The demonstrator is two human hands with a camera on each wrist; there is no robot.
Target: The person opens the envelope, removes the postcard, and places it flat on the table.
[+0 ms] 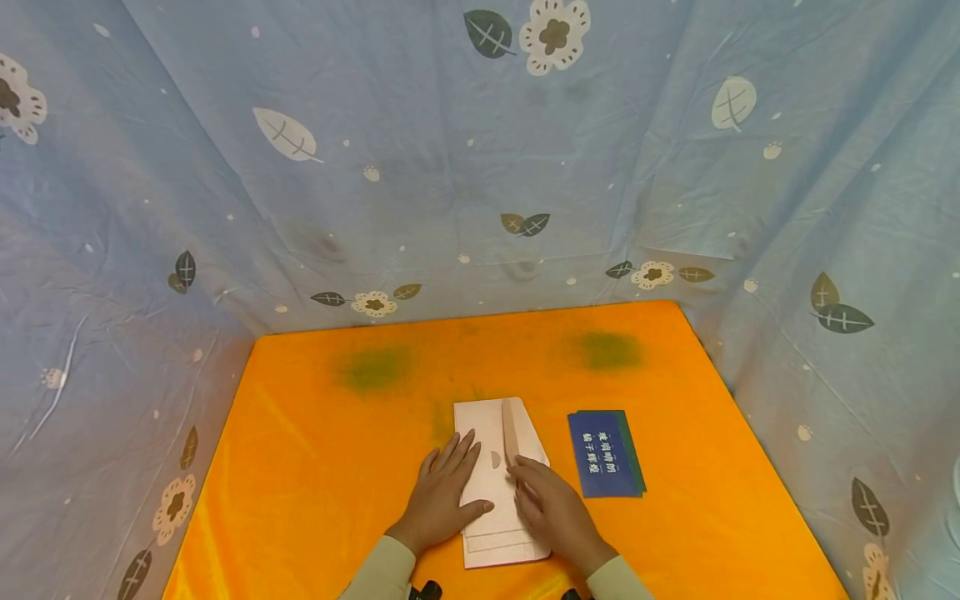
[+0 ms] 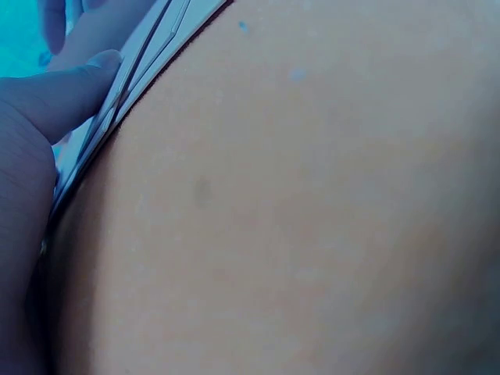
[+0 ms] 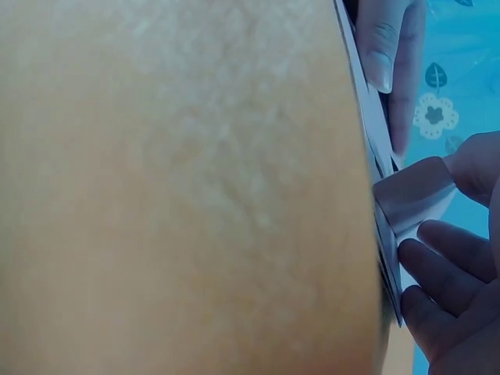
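Observation:
Near the front of the table lies a small stack of pale pinkish-white envelopes (image 1: pixel 480 425), their edges slightly offset. My left hand (image 1: pixel 442 496) rests on the top envelope's left side, fingers fairly straight and thumb across the paper. At the right side, my right hand (image 1: pixel 555 508) pinches the raised flap (image 1: pixel 510 429) of that envelope. The right wrist view shows the flap (image 3: pixel 414 191) bent upward at the fingertips, with the other fingers beside the stack's edge. In the left wrist view, the left thumb (image 2: pixel 78 90) lies over the layered envelopes.
Right of the envelopes, a blue card (image 1: pixel 596 467) with white characters lies over a green one (image 1: pixel 633 467). An orange cloth (image 1: pixel 315 467) covers the table. Blue patterned curtains (image 1: pixel 450 167) enclose the back and both sides.

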